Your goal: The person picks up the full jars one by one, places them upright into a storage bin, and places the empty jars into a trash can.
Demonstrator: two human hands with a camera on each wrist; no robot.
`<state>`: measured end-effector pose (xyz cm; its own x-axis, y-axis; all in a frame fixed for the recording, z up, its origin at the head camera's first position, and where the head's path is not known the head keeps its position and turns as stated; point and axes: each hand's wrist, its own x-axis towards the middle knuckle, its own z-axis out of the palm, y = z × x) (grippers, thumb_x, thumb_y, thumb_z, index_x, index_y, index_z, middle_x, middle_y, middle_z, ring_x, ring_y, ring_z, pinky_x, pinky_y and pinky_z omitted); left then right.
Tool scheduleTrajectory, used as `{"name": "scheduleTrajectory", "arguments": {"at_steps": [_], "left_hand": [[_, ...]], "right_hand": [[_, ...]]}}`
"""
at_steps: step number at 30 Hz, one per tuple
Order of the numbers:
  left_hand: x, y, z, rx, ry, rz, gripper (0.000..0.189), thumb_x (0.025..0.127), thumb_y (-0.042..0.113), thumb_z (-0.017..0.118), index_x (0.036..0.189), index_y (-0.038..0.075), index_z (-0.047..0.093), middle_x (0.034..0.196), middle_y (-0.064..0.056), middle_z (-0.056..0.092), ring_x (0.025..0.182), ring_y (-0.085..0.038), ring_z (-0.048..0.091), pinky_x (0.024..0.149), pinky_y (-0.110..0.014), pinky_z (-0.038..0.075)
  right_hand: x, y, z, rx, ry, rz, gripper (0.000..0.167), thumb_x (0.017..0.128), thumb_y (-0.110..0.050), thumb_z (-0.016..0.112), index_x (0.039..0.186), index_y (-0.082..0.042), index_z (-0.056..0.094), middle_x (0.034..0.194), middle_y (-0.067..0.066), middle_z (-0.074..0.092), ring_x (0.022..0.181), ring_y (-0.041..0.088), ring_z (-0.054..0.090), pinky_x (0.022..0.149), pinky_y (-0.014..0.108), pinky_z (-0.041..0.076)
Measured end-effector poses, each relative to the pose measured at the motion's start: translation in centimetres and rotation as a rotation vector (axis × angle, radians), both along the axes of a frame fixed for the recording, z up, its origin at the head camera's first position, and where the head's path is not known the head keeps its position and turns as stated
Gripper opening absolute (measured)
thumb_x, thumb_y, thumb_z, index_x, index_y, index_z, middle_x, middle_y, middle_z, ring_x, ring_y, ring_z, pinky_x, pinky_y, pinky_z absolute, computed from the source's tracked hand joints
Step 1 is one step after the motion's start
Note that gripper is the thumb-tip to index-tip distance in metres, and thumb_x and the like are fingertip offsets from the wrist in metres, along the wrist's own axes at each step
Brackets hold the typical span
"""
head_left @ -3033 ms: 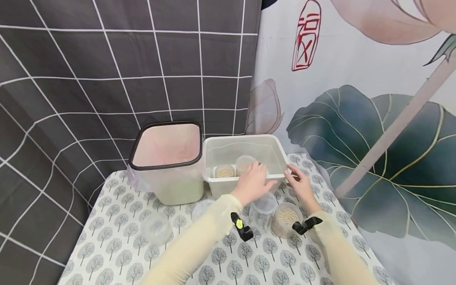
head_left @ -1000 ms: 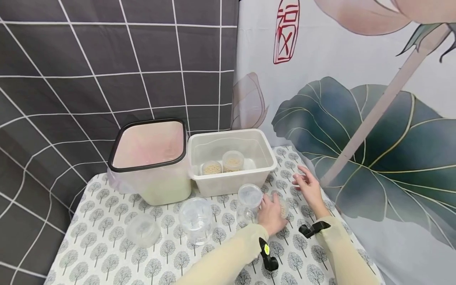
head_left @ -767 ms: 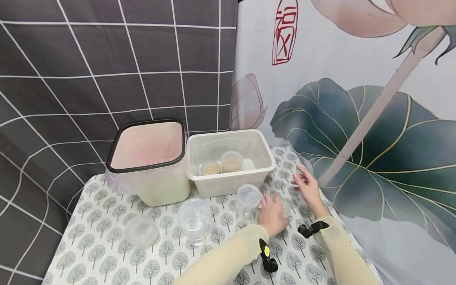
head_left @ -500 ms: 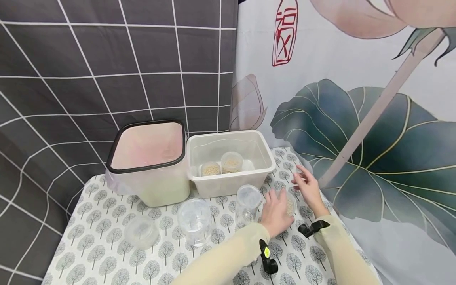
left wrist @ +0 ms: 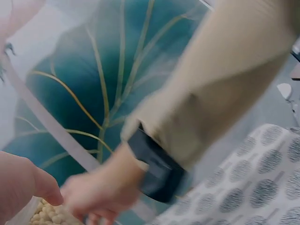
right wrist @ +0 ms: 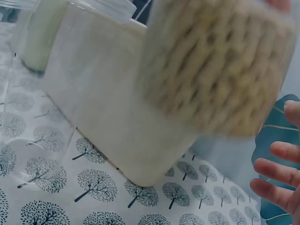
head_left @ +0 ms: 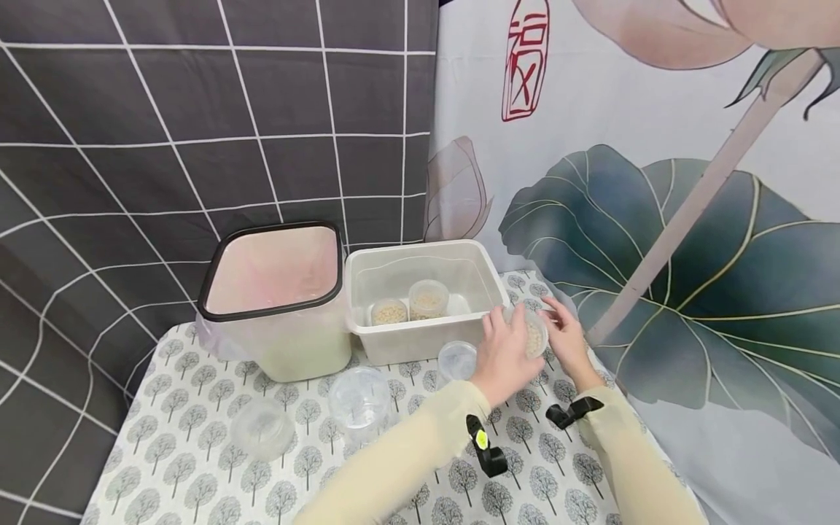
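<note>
In the head view my left hand (head_left: pixel 505 357) grips a clear jar of pale beans (head_left: pixel 537 337) by its rim, lifted off the table beside the white tub (head_left: pixel 426 335). The right wrist view shows the same jar blurred in the air, packed with round beans (right wrist: pixel 215 70). My right hand (head_left: pixel 567 341) is right behind the jar, fingers spread and relaxed; its fingers (right wrist: pixel 276 173) are apart from the jar in the right wrist view. Inside the tub stand two more bean jars, a smaller one (head_left: pixel 390 312) and a larger one (head_left: pixel 429 299).
Left of the tub stands a bin (head_left: pixel 308 350) with a black rim (head_left: pixel 289 310). Clear jars without beans stand in front: one (head_left: pixel 457 359) near my left hand, one (head_left: pixel 359 399) farther left, and a low one (head_left: pixel 262 429). The table (head_left: pixel 197 467) has a tree-patterned cloth.
My left hand has gone from the tub to the bean jar on the table, taken hold of it and raised it towards the tub. The right hand left the tub's rim and moved beside the jar.
</note>
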<state>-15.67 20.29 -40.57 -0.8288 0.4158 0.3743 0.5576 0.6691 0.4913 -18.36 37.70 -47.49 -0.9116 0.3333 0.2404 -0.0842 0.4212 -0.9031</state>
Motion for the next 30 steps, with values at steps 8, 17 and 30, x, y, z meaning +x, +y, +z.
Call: {"name": "scheduleTrajectory", "arguments": {"at_steps": [8,17,30], "left_hand": [[-2.2,-1.8,3.7,0.095,0.041,0.051,0.091,0.060,0.030,0.080,0.138,0.011,0.037,0.128,-0.016,0.037,0.114,-0.026,0.037,0.073,-0.026,0.050],[-5.2,-3.5,5.2,0.116,0.057,0.097,0.090,0.062,0.029,0.078,0.139,0.011,0.036,0.133,-0.017,0.034,0.117,-0.028,0.034,0.066,-0.030,0.051],[-8.3,-3.9,4.5,0.097,-0.004,0.092,0.089,0.064,0.025,0.078,0.141,0.012,0.034,0.134,-0.018,0.031,0.120,-0.030,0.031,0.071,-0.026,0.051]], "right_hand": [[-1.5,-1.3,0.2,-0.038,-0.002,0.068,0.043,0.095,-0.011,0.052,0.136,-0.004,0.044,0.114,0.026,0.054,0.074,-0.001,0.055,0.065,0.017,0.052],[-2.9,-3.6,0.2,-0.103,0.006,0.162,0.045,0.096,-0.017,0.052,0.136,-0.001,0.042,0.121,0.026,0.050,0.081,0.000,0.057,0.073,0.040,0.056],[-3.2,-4.8,-0.5,-0.076,0.011,0.161,0.049,0.094,-0.030,0.056,0.135,-0.006,0.045,0.126,0.025,0.048,0.099,0.027,0.059,0.072,0.038,0.056]]}}
